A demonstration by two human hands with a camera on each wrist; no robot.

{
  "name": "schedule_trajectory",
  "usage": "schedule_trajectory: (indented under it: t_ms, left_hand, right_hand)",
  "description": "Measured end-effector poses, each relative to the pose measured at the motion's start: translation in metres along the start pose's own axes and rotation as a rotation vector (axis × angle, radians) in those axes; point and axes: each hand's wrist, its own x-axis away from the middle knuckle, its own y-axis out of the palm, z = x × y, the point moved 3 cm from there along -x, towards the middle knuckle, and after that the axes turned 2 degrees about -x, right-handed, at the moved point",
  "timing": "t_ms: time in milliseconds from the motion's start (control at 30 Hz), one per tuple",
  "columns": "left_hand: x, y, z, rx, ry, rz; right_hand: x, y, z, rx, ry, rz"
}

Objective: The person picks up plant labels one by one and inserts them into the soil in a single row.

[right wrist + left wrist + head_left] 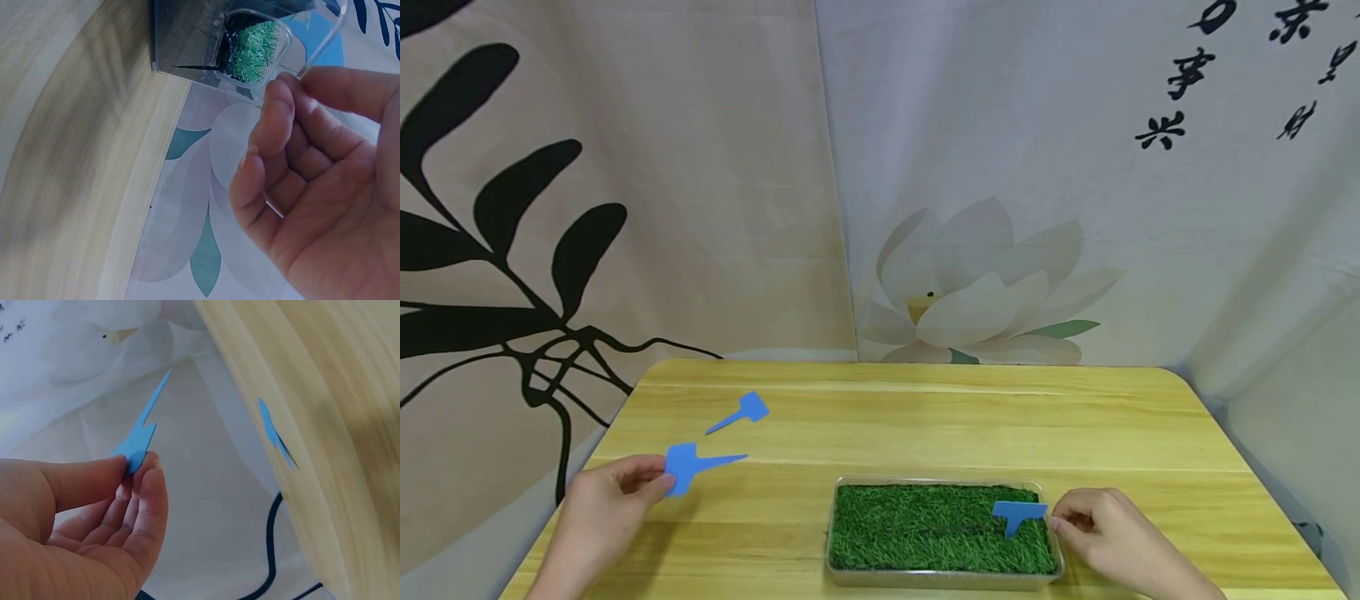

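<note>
In the head view my left hand (pixel 606 508) pinches a blue plant label (pixel 682 468) by its broad head, its narrow point aimed right. The left wrist view shows thumb and fingertips on that label (pixel 136 447), held up off the tabletop. My right hand (pixel 1105 529) has thumb and forefinger at the right rim of a clear plastic container (pixel 940 577), pinching it. Artificial grass (pixel 917 525) fills the container. A second blue label (pixel 1018 510) stands in the grass near its right end, crossbar up, stem down in the blades.
A third blue label (pixel 751 407) lies on the wooden table (pixel 925 417), beyond my left hand. The table's rounded far edge meets a printed curtain (pixel 737 167) with dark leaves and a pale flower.
</note>
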Motion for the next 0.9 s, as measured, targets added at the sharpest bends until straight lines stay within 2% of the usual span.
schedule_trajectory:
  t_ms: [133, 300, 433, 633, 900]
  left_hand:
    - [0.004, 0.002, 0.006, 0.046, -0.017, 0.024]
    - [0.01, 0.006, 0.015, 0.081, -0.009, 0.086]
    - [0.014, 0.011, 0.023, 0.109, 0.012, 0.128]
    - [0.019, 0.018, 0.034, 0.156, 0.031, 0.151]
    - [0.024, 0.025, 0.046, 0.217, 0.096, 0.187]
  right_hand:
    - [0.0, 0.0, 0.0, -0.001, -0.009, 0.009]
    - [0.0, 0.001, 0.0, 0.0, -0.019, 0.016]
    - [0.0, 0.001, 0.0, -0.005, -0.017, 0.014]
    - [0.0, 0.001, 0.0, -0.013, -0.002, 0.003]
    - [0.001, 0.001, 0.0, -0.006, 0.003, 0.007]
